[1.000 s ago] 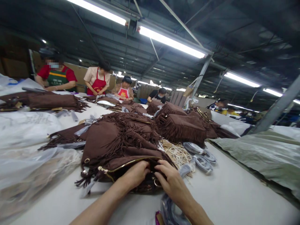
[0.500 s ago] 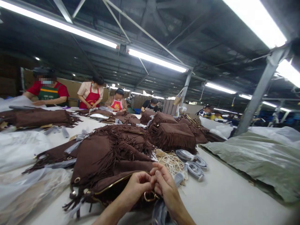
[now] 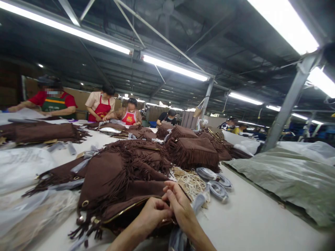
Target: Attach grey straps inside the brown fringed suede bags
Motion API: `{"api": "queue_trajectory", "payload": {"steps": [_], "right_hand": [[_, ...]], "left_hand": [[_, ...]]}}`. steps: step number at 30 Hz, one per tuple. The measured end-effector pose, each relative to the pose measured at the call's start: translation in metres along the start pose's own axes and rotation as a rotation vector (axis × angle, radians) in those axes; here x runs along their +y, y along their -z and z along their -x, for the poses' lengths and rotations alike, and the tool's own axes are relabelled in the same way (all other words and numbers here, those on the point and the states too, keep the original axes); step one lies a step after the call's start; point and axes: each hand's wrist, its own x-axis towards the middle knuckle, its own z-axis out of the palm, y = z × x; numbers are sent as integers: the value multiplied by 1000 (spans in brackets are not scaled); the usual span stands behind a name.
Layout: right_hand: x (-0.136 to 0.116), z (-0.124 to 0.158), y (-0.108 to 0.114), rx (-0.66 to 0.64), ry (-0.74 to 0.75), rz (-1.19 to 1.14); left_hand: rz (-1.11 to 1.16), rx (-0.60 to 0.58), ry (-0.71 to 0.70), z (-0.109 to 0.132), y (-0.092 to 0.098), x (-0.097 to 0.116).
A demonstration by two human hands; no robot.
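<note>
Fingers (image 3: 170, 194) of the left hand (image 3: 154, 212) and right hand (image 3: 181, 209) now pinch together, seemingly at the zipped mouth of the fringed brown suede bag (image 3: 123, 184) on the table (image 3: 248, 212), hiding the metal ring.

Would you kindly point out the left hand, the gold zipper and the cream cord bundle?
Left hand (image 3: 154, 213): head view, back of the hand.
Gold zipper (image 3: 125, 210): head view, middle of its visible run.
Cream cord bundle (image 3: 191, 186): head view, middle of the bundle.
</note>
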Motion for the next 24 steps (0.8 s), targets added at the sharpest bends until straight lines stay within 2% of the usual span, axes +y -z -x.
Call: {"api": "queue_trajectory", "payload": {"steps": [3,7,8,11,15,19,24], "right_hand": [[0,1,5,13,-58,-99],[15,10,26,276,-159,-268],[20,12,32,304,-170,-273],[26,19,38,225,-231,-257],[14,18,25,180,-306,-323],[4,10,11,123,-302,-381],[5,11,14,59,-291,-479]], "left_hand": [[47,45,-36,1,-3,1],[61,99,-102,-4,-4,-4],[57,108,-109,-5,-5,-6],[-4,121,-133,-9,-5,-11],[-119,102,-177,-7,-6,-11],[-192,109,-188,-4,-9,-11],[-189,95,-213,-3,-8,-12]]}}
